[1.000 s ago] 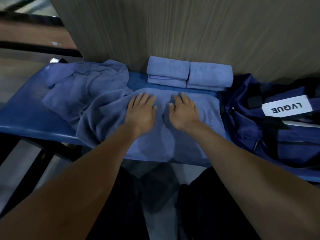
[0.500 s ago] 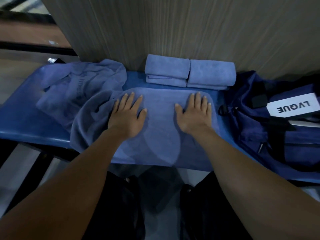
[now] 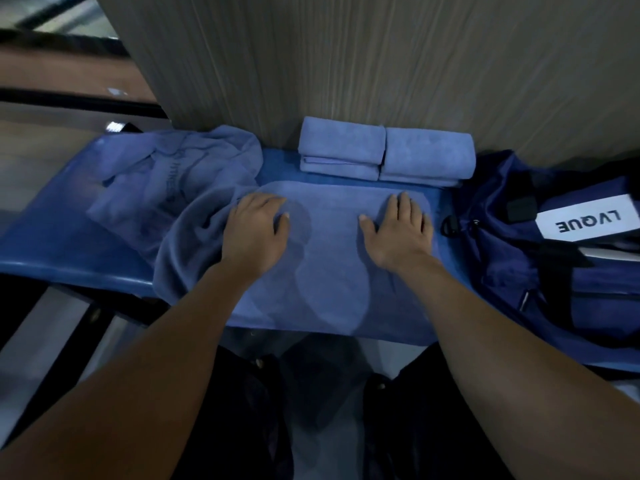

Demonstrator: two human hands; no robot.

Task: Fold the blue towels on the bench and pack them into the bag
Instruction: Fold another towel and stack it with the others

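A blue towel (image 3: 332,258) lies spread over the blue bench (image 3: 52,244) in front of me, its near edge hanging over the front. My left hand (image 3: 254,230) rests palm down on its left part, fingers bent at the tips. My right hand (image 3: 398,230) lies flat on its right part, fingers straight. Two folded blue towels (image 3: 384,150) sit side by side against the wall behind. A crumpled blue towel (image 3: 173,178) lies at the left. The navy bag (image 3: 519,258) with a white LVQUE label sits at the right.
A wood-grain wall panel (image 3: 381,64) rises directly behind the bench. Dark floor and metal bench legs (image 3: 86,306) show below left. My dark trousers (image 3: 311,410) are under the bench's front edge.
Both hands slid apart over the spread towel, the left going left and the right going right, smoothing it. The left fingers have since bent at the tips.
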